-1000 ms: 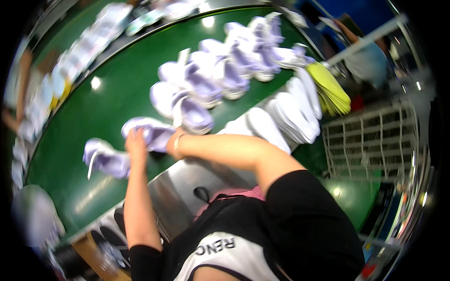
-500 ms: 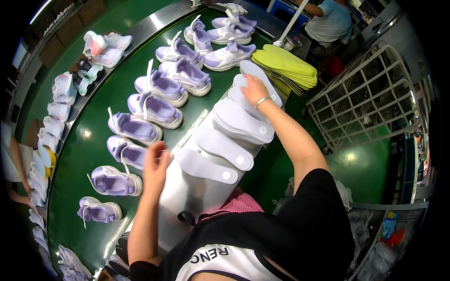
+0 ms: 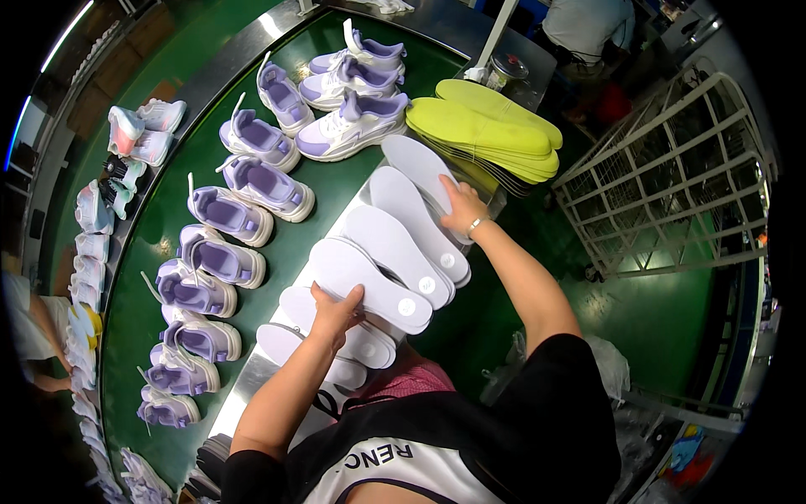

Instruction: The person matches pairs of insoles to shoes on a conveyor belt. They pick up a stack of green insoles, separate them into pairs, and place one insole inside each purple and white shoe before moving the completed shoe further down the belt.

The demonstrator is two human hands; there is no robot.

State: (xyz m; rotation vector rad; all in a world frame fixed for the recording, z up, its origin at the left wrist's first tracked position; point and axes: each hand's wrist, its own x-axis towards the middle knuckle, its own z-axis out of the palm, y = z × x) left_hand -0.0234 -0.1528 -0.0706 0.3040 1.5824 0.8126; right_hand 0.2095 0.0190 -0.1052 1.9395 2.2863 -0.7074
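Note:
My left hand (image 3: 334,311) grips the near edge of a white insole (image 3: 369,283) in an overlapping row of white insoles (image 3: 403,227) along the steel edge of the belt. My right hand (image 3: 463,209), a bracelet on its wrist, presses flat on the far white insole (image 3: 424,172) of that row. Left of the row, several lilac and white sneakers (image 3: 227,256) stand in a line on the green conveyor belt (image 3: 172,202).
A stack of yellow-green insoles (image 3: 487,118) lies beyond my right hand. A white wire cage cart (image 3: 672,181) stands to the right. More pale shoes (image 3: 126,143) sit on the outer rail at left. Other people are at the far top (image 3: 588,21) and left edge (image 3: 34,336).
My view swung from the sneakers to the insole row. My left hand left the sneakers and took hold of a near insole. My right hand stays on the far insoles.

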